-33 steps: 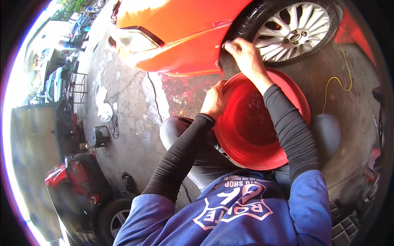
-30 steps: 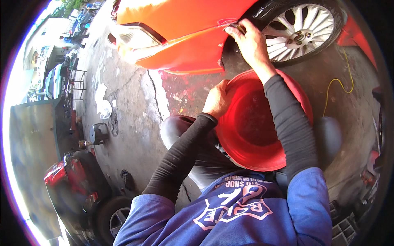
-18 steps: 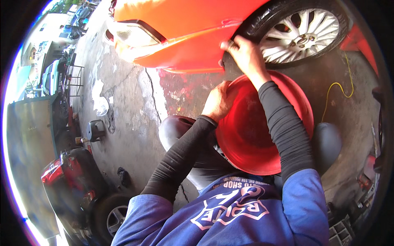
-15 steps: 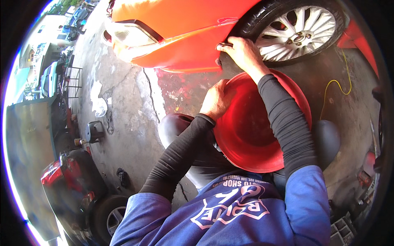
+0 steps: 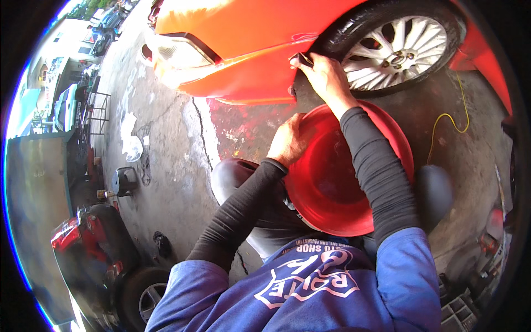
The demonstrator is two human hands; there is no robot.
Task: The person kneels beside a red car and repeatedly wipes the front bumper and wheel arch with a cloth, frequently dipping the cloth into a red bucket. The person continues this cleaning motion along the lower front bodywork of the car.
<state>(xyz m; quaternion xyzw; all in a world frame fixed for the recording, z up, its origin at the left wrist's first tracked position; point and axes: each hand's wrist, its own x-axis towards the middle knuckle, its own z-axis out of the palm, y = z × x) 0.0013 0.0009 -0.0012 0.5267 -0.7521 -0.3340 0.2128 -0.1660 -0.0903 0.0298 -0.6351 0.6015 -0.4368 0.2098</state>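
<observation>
My left hand (image 5: 287, 139) is closed on the near-left rim of a red plastic basin (image 5: 326, 191), which rests tilted between my knees. The basin's inside wall and shadowed bottom show, partly covered by my right forearm. My right hand (image 5: 327, 77) reaches over the basin and pinches a small dark flat piece (image 5: 299, 58) whose kind I cannot make out. That piece is at the rear edge of the red car bumper (image 5: 243, 77), beside the wheel arch. My fingertips are partly hidden.
Close to my right hand stands the car's wheel (image 5: 395, 52) with silver spokes. A yellow cord (image 5: 446, 115) lies on the concrete at the right. On the left are a small dark stool (image 5: 125, 181) and a second vehicle (image 5: 94, 260). A tray of parts (image 5: 460, 311) sits at lower right.
My right hand has shifted slightly up along the bumper edge with the dark piece. The left hand stays on the basin's rim. The whole view has moved a little.
</observation>
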